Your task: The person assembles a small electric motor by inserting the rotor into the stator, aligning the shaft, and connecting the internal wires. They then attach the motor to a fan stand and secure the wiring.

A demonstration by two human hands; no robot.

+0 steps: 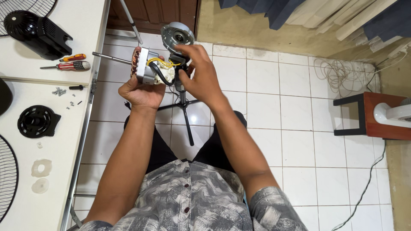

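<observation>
Here, a fan motor (147,66) with its shaft pointing left is gripped from below by the left hand (141,92), above the tiled floor (278,107). Its wiring is pinched by the right hand (201,77). Screwdrivers (70,62) lie on the bench (51,141).

White table (51,171) along the left side, metal-edged on its right side. Far end: black motor housing (36,32), fan grille (30,6) at the far left corner. Nearer, two screwdrivers (68,64) side by side, close to the right edge. Below a seam: loose screws (60,91), one black screw (77,87). Mid-table: black round cover (37,121). Toward the near end: two pale washers (41,168), one just beyond the other. Second grille (6,179) at the left edge.

White tiled floor (299,128): tripod (184,105), coiled white cable (338,72) by the far wall, wooden stool (376,115) on the right.
</observation>
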